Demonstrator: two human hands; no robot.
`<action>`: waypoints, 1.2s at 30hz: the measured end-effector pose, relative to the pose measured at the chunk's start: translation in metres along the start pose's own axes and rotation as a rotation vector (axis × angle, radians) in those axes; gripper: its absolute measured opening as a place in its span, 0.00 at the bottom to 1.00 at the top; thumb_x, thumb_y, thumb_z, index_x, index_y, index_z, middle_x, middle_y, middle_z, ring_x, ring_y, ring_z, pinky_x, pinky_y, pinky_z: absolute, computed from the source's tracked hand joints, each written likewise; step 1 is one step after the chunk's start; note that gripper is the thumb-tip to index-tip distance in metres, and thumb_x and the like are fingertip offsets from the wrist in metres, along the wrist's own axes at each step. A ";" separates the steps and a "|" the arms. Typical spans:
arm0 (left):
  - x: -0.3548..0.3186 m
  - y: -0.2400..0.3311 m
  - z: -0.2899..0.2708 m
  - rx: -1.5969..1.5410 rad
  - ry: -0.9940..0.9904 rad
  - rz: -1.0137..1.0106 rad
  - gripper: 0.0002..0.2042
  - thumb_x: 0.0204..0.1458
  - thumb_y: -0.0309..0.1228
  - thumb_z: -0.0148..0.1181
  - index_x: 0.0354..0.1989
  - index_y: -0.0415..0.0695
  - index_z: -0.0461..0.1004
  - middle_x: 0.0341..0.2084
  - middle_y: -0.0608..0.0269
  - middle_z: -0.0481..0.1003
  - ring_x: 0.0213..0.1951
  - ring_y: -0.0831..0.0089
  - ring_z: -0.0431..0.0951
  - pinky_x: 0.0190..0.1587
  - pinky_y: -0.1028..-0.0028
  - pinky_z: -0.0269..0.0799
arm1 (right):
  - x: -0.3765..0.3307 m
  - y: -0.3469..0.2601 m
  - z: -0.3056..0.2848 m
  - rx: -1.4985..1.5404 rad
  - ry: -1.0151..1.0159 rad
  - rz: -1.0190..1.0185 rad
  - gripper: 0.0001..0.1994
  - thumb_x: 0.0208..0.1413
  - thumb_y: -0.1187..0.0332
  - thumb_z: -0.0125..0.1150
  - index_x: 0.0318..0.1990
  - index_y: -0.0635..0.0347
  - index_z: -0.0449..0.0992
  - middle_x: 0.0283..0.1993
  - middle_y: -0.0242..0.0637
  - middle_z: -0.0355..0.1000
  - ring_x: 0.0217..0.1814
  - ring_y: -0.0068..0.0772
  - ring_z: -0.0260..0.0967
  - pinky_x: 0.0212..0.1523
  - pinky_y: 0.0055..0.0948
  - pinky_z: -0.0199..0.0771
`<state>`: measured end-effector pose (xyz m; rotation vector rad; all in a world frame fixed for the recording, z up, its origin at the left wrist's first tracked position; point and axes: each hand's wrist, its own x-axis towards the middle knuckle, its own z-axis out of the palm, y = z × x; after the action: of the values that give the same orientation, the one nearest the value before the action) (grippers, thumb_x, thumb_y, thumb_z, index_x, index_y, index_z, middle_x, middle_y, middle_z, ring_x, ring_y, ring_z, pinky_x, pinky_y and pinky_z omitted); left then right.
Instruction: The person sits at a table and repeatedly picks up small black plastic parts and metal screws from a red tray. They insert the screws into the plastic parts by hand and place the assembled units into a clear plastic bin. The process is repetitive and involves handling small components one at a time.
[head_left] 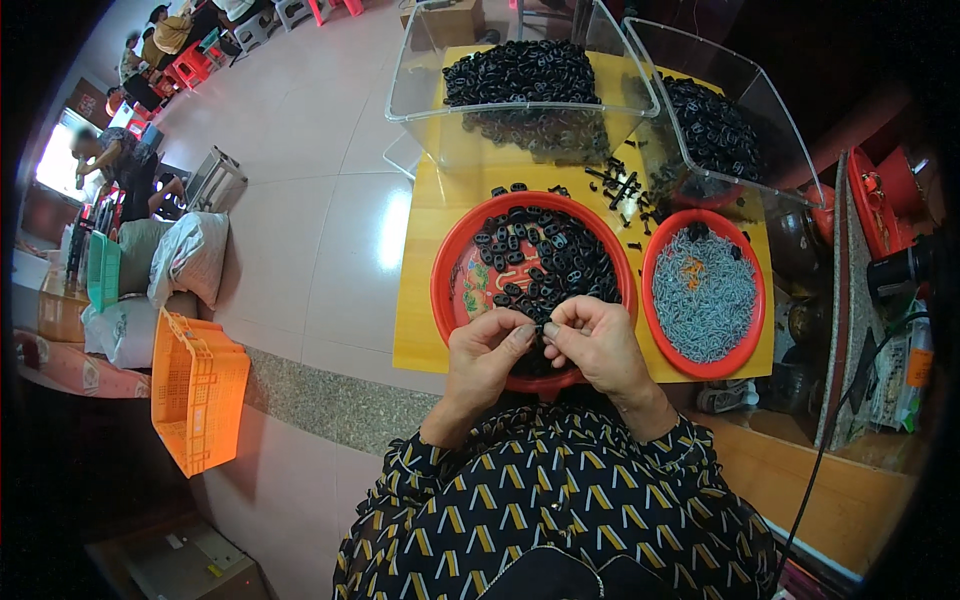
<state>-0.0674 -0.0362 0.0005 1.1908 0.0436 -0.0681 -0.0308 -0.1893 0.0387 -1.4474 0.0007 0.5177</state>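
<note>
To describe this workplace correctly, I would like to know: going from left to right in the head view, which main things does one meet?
Green plastic basket, orange crate, left hand, right hand, red oval tray.

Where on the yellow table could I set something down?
The strip of table between its left edge, the round basin and left clear box looks bare. Toward the oval basin, scattered black pieces crowd the far gap.

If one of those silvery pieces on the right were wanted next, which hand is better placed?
Probably the right hand: it is nearer the silvery pieces in the oval red tray. The left hand would likely have to reach past it.
</note>
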 end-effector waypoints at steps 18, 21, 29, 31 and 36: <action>0.063 0.008 -0.022 1.339 -0.127 0.383 0.05 0.33 0.21 0.58 0.22 0.38 0.73 0.22 0.53 0.69 0.31 0.56 0.70 0.35 0.63 0.66 | -0.002 0.007 -0.025 -0.018 0.043 -0.069 0.03 0.49 0.76 0.54 0.31 0.66 0.67 0.25 0.30 0.66 0.25 0.16 0.67 0.24 0.15 0.69; 0.063 0.005 -0.019 1.362 -0.123 0.347 0.06 0.33 0.20 0.57 0.23 0.38 0.71 0.23 0.51 0.68 0.32 0.55 0.69 0.36 0.63 0.65 | -0.001 0.008 -0.027 -0.007 0.059 -0.076 0.04 0.50 0.76 0.53 0.33 0.66 0.67 0.26 0.30 0.67 0.25 0.16 0.67 0.25 0.15 0.69; 0.049 0.005 -0.017 1.031 -0.068 0.291 0.06 0.38 0.17 0.55 0.26 0.37 0.67 0.25 0.51 0.68 0.32 0.57 0.69 0.36 0.66 0.65 | 0.002 0.011 -0.027 -0.023 -0.003 -0.069 0.04 0.50 0.77 0.53 0.35 0.65 0.69 0.28 0.30 0.67 0.27 0.16 0.66 0.27 0.17 0.68; 0.039 0.017 -0.010 0.831 -0.080 0.175 0.06 0.40 0.17 0.55 0.28 0.37 0.67 0.26 0.54 0.69 0.32 0.63 0.71 0.36 0.71 0.66 | 0.004 0.013 -0.026 0.003 -0.010 -0.089 0.04 0.51 0.77 0.52 0.34 0.65 0.69 0.28 0.29 0.67 0.28 0.16 0.65 0.30 0.17 0.68; 0.022 0.015 -0.009 0.453 -0.070 0.055 0.07 0.45 0.17 0.56 0.33 0.35 0.69 0.28 0.64 0.72 0.33 0.78 0.72 0.36 0.80 0.66 | 0.010 0.016 -0.012 -0.023 -0.032 -0.268 0.04 0.51 0.78 0.52 0.35 0.66 0.70 0.31 0.29 0.68 0.34 0.15 0.63 0.36 0.17 0.65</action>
<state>-0.0448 -0.0229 0.0097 1.6407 -0.0699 -0.0733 -0.0240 -0.1967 0.0188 -1.4346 -0.2228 0.3214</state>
